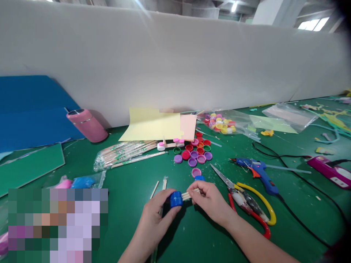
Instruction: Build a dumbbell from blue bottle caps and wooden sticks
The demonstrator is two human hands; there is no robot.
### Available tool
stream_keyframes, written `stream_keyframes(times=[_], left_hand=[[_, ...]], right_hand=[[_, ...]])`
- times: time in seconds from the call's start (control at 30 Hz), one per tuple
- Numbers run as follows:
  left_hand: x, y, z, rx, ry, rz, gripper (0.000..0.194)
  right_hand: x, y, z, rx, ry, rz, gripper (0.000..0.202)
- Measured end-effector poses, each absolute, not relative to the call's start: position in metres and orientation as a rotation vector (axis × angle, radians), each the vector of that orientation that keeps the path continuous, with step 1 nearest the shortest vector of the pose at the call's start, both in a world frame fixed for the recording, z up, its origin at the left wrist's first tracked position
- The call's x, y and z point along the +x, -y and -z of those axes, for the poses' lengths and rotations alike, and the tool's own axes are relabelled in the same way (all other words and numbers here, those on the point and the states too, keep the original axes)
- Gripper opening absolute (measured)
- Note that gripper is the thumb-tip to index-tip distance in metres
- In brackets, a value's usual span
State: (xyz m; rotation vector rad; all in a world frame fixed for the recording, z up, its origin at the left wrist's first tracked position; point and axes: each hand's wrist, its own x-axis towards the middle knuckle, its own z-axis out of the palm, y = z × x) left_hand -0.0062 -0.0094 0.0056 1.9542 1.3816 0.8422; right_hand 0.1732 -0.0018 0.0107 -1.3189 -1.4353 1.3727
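L hand (156,218): lower centre, thumb + fingers pinching blue cap piece (176,199) | R hand (210,200): right of it, fingers curled, gripping pale sticks (186,196) | sticks point left at cap piece, lower centre, over counter (120,204) | forearms slant in from bottom edge

1. It looks like a craft workshop inside a large industrial-style hall.
2. Beyond a long, plain white partition (175,65): a thick white square pillar (270,12), a glowing white ceiling lamp (234,6) and a bright paned window (314,24).
3. On the flat green tabletop (123,193): a blue plastic glue gun (261,175), pointed steel-bladed scissors (223,178), a pale yellow paper sheet (153,126) and thin yellow-and-turquoise scraps (333,122).
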Motion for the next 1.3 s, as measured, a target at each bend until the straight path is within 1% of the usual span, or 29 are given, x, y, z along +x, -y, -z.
stream_keyframes(times=[0.4, 0.67, 0.93, 1.0, 1.3], left_hand=[[-0.006, 0.010, -0.007, 1.924, -1.385, -0.843, 0.024], [-0.007, 0.009, -0.012, 1.900, -1.386, -0.849, 0.024], [-0.015, 0.007, -0.014, 1.813, -1.415, -0.927, 0.027], [-0.018, 0.006, -0.015, 1.782, -1.433, -0.962, 0.028], [-0.021, 0.006, -0.016, 1.709, -1.434, -1.054, 0.030]], right_hand=[[0.173, 0.003, -0.010, -1.307, 1.406, -1.394, 0.022], [0.177, 0.001, -0.007, -1.234, 1.295, -1.475, 0.036], [0.184, 0.000, -0.007, -1.135, 1.189, -1.466, 0.048], [0.187, -0.001, -0.007, -1.156, 1.169, -1.423, 0.046], [0.192, 0.002, -0.016, -1.208, 1.274, -1.281, 0.026]])
